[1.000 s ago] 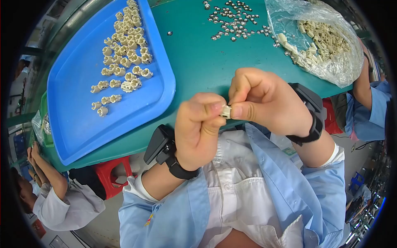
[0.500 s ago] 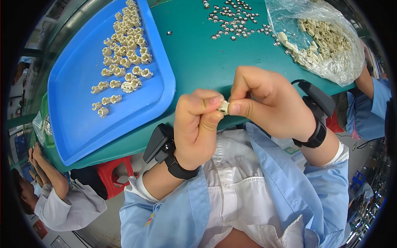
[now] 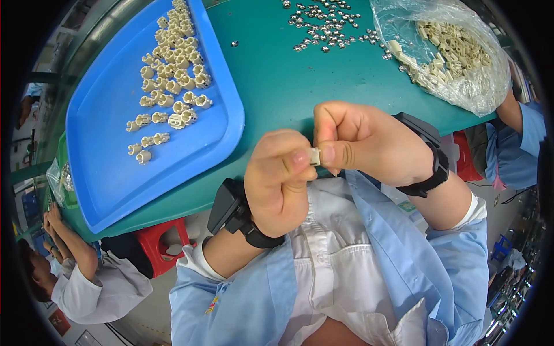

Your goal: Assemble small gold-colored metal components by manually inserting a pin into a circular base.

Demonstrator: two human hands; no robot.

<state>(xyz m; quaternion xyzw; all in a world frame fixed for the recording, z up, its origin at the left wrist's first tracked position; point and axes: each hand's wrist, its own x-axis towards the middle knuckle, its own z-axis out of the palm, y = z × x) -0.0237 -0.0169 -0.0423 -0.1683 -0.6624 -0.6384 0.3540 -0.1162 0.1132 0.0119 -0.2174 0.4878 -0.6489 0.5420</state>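
Note:
A small cream plastic part (image 3: 314,156) is pinched between the fingertips of both hands, close to my chest and above the near edge of the green table (image 3: 277,81). My left hand (image 3: 281,180) grips it from the left, fingers curled. My right hand (image 3: 363,143) holds it from the right with thumb and forefinger. Both wrists carry black bands. A blue tray (image 3: 109,167) at the left holds several cream parts (image 3: 171,86) in loose rows.
A clear plastic bag (image 3: 456,52) of cream parts lies at the back right. Several small silver metal pieces (image 3: 326,23) are scattered at the back middle. A person in white (image 3: 86,282) sits at lower left by a red stool (image 3: 158,242); another person's blue sleeve (image 3: 522,144) is at the right.
Both hands have stayed together on the small part, shifting slightly; the fingers have adjusted their pinch. Nothing on the table has moved.

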